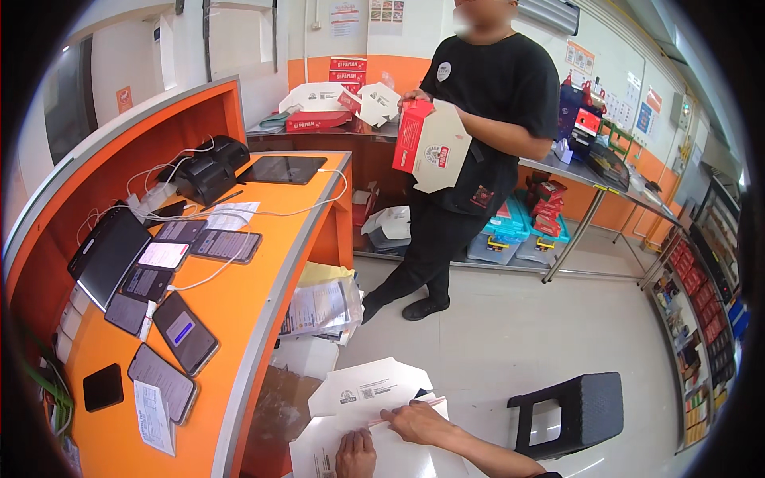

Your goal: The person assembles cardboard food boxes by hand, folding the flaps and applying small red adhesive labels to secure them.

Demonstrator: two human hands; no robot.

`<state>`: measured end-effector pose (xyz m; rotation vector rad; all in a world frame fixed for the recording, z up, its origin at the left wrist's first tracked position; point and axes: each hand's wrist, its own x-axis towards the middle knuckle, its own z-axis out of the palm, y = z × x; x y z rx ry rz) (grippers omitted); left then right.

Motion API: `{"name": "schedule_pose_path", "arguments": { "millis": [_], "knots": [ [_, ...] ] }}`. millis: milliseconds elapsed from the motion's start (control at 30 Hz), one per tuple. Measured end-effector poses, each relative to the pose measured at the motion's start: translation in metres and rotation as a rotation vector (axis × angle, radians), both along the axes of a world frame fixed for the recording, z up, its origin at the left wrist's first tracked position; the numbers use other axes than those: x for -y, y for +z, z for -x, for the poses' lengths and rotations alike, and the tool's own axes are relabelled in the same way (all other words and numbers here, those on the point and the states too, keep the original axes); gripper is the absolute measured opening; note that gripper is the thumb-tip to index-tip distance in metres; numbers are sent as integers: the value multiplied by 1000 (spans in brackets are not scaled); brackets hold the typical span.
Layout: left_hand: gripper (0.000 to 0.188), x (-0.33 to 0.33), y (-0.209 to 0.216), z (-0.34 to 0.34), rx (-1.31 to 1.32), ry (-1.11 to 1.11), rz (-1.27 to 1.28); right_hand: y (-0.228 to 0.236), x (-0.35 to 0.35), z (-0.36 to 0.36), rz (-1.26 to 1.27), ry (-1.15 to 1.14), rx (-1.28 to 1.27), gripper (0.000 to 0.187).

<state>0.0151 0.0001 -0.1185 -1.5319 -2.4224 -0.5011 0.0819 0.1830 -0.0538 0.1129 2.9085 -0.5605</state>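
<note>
A white cardboard box blank (374,382), partly folded, lies in front of me at the bottom of the view, with small dark print on its panels. My left hand (355,456) is closed on its near left part, fingers together and bent against the card. Farther right, my right hand (416,422) grips a raised flap along the fold, its index finger reaching left. A dark bit shows behind that flap; I cannot make out what it is. Across the room a person in black holds a red and white carton (430,147) in both hands.
To my left is an orange counter (231,319) with several phones (185,331), a tablet (285,169) and cables. A black stool (574,414) stands at my right. Behind the person runs a steel table (574,171) with plastic bins (510,231) below. Shelves (693,319) line the far right.
</note>
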Motion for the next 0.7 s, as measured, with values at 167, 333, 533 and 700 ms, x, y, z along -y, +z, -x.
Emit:
{"name": "schedule_pose_path", "arguments": {
  "millis": [167, 333, 533, 700],
  "knots": [
    [33, 11, -9, -10, -339, 6, 230, -9, 5, -3, -22, 4, -52, 30],
    [29, 12, -47, -3, -83, -35, 228, -5, 4, -2, -24, -14, 8, 29],
    [20, -7, 40, 53, 618, -107, 197, -6, 10, -18, -177, -139, -494, 42],
    [35, -25, 19, 109, 769, -331, 427, 18, 30, -85, -47, -878, -419, 54]
  ]
}}
